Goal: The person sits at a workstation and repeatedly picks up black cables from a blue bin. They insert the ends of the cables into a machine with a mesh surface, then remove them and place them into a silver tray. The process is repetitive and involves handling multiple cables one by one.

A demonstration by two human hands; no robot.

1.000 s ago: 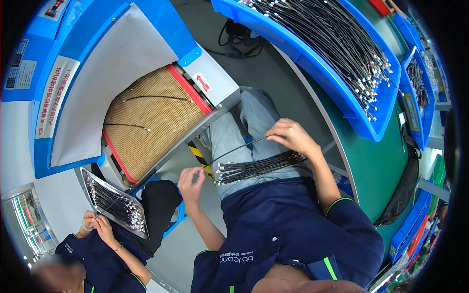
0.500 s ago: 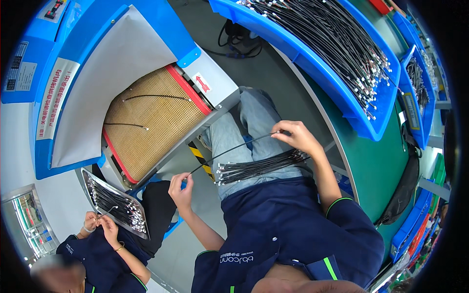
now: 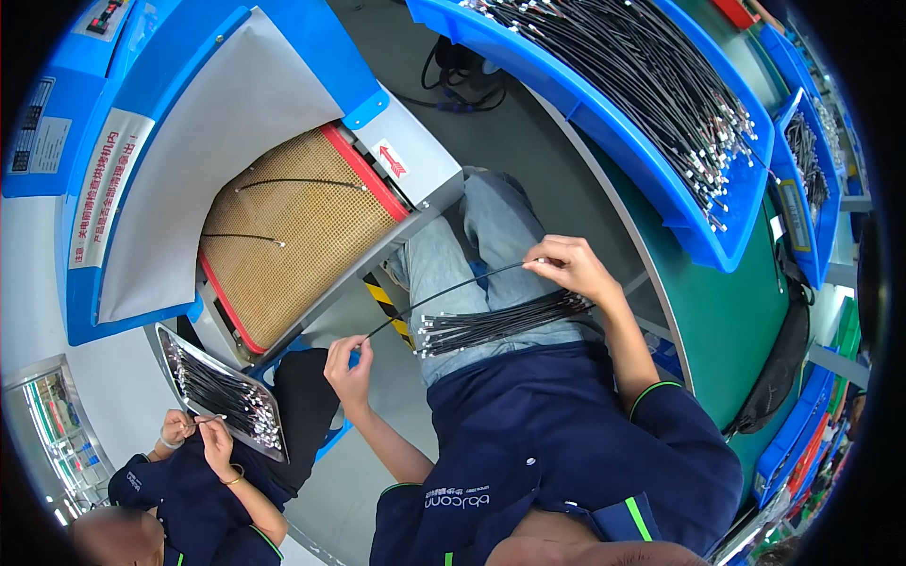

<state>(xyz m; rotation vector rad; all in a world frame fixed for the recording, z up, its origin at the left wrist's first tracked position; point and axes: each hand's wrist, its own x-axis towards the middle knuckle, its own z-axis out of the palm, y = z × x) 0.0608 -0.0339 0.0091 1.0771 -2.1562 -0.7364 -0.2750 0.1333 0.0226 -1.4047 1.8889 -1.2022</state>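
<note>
A single black cable [image 3: 444,299] stretches between my two hands above my lap. My left hand [image 3: 349,373] pinches its lower left end between thumb and fingers. The upper right end is pinched by my right hand [image 3: 573,268], which hides part of the connector there. Across my thighs lies a bundle of black cables [image 3: 505,323] with white connectors at the ends, just below the held cable and apart from it. Two loose black cables [image 3: 300,181] lie spaced apart on the mesh conveyor belt [image 3: 293,259] to the left of my knees.
A blue and white machine [image 3: 217,141] hoods the belt. On the green table [image 3: 717,330] at right, a large blue bin [image 3: 604,104] holds many black cables. At lower left a co-worker [image 3: 208,491] handles a cable beside a metal tray [image 3: 274,396] of cables.
My hands and the stretched cable stay nearly still. The two cables on the belt have shifted slightly toward the hood. The co-worker's hands and cable have moved a little.
</note>
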